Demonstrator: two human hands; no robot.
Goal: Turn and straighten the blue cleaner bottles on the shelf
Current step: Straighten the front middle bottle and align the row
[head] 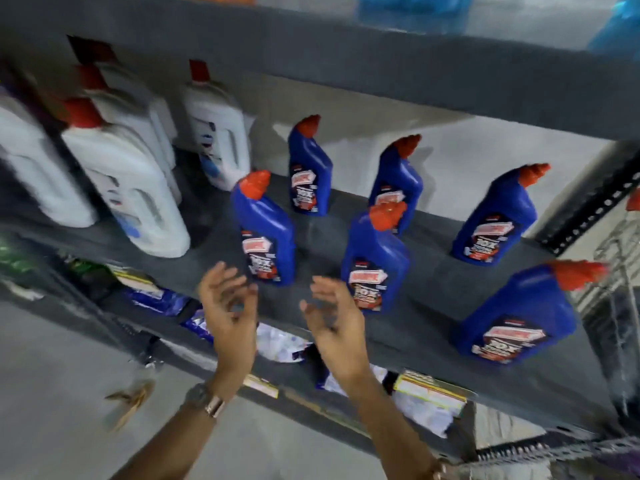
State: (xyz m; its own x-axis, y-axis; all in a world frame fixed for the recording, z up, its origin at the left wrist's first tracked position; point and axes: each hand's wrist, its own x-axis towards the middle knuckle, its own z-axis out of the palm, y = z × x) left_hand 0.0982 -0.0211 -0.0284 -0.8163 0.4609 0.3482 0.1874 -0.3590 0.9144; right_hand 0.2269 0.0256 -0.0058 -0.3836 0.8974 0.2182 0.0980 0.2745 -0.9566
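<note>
Several blue cleaner bottles with red angled caps stand upright on the grey shelf [433, 282], labels facing me: front left [265, 233], front middle [375, 261], front right [519, 317], and a back row with one at the left [309, 171], one in the middle [398, 181] and one at the right [495, 220]. My left hand [227, 306] hovers just below the front left bottle, fingers apart, holding nothing. My right hand [334, 323] hovers left of the front middle bottle, also empty with fingers spread. Neither hand touches a bottle.
Large white bottles with red caps [131, 181] crowd the shelf's left side. The upper shelf [346, 53] overhangs the bottles. Packets [426, 400] fill the shelf below. A perforated metal upright [595, 209] and a wire rack [620, 271] stand at the right.
</note>
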